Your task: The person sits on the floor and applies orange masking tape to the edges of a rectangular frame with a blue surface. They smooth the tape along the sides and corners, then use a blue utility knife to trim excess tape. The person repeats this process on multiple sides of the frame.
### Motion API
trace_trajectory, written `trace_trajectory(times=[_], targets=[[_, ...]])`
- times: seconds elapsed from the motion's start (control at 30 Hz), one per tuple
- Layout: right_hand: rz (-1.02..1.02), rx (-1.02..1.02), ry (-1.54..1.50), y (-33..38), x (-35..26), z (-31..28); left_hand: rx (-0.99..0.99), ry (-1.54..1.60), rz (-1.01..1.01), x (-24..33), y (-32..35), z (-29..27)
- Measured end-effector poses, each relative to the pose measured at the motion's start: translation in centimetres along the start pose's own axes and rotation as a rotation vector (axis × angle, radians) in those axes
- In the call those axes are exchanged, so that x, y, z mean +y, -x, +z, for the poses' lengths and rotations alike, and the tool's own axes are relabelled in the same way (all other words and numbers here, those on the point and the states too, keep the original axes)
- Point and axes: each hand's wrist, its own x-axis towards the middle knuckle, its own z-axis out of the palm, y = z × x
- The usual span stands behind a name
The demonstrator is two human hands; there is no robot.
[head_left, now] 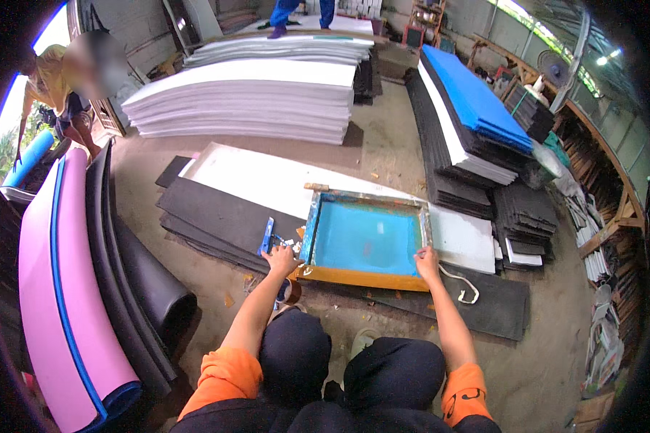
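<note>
A screen-printing frame (365,276) with blue mesh lies in front of me on a stack of white and black foam sheets. Its near rail is orange-brown. My right hand (427,264) is closed on the near right corner. At the near left corner my left hand (282,260) has its fingers bent against the rail; part of the grip is hidden. Just beyond the left knuckles stands a blue tool (267,236), its kind unclear. White and brown scraps (287,242) lie between it and the frame. Below the left wrist is a dark round container (289,291).
Pink foam rolls (58,289) and black rolls (152,274) stand at left. White sheet stacks (245,101) are behind; blue and black stacks (477,101) at right. A pale cord (471,291) lies near my right hand. One person bends at far left; another's legs show at the back.
</note>
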Motion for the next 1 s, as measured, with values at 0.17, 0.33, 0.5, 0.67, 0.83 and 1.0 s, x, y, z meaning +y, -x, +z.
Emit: trace_trajectory(times=[0.17, 0.33, 0.5, 0.67, 0.83, 1.0], targets=[[-0.21, -0.456, -0.166, -1.1, -11.8, -3.0, 0.07, 0.08, 0.08, -3.0, 2.6, -5.2], [-0.501, -0.628, 0.044, 0.3, -21.9, -4.7, 0.116, 0.257, 0.007, -5.6, 6.3, -10.6], [-0.677, -0.714, 0.168, 1.8, -29.4, -1.9, 0.133, 0.335, -0.083, -9.6, 6.5, -11.0], [-0.7, -0.739, 0.092, 0.8, -30.8, 6.7, 0.205, 0.524, -0.159, -11.6, 4.5, -7.8], [-0.207, -0.928, -0.331, 3.1, -32.3, 18.9, 0.289, 0.792, -0.176, -15.7, 1.1, -1.3], [-0.014, -0.603, -0.537, 3.8, -31.3, 29.7, 0.355, 0.987, -0.087, -13.8, -5.2, 1.4]])
